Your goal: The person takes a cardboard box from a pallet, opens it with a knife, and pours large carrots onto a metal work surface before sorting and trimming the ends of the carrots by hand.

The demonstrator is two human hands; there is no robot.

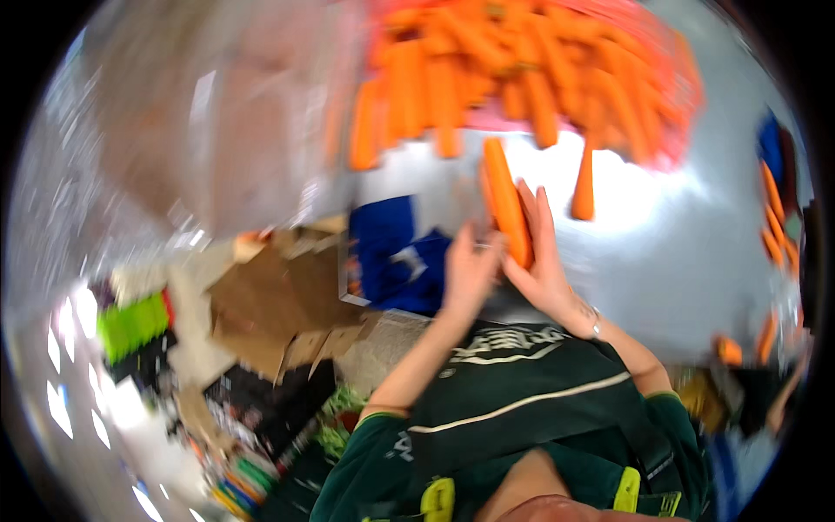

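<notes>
Over the metal table, my right hand holds carrots upright against its palm, with the thumb at their lower end and the fingers straight along the right side. One carrot shows fully; an orange edge beside it suggests another behind. My left hand, with a ring, has curled fingers close to the carrots' lower left. Blur hides whether it grips anything. Just beyond lies a large heap of carrots on a pinkish-red plastic bag. A single carrot points from the heap towards me.
Left of my hands lies blue material at the corner of the metal table. Clear plastic sheeting covers something at upper left. Below are a cardboard box and a green crate. More carrots and another person's arm are at far right.
</notes>
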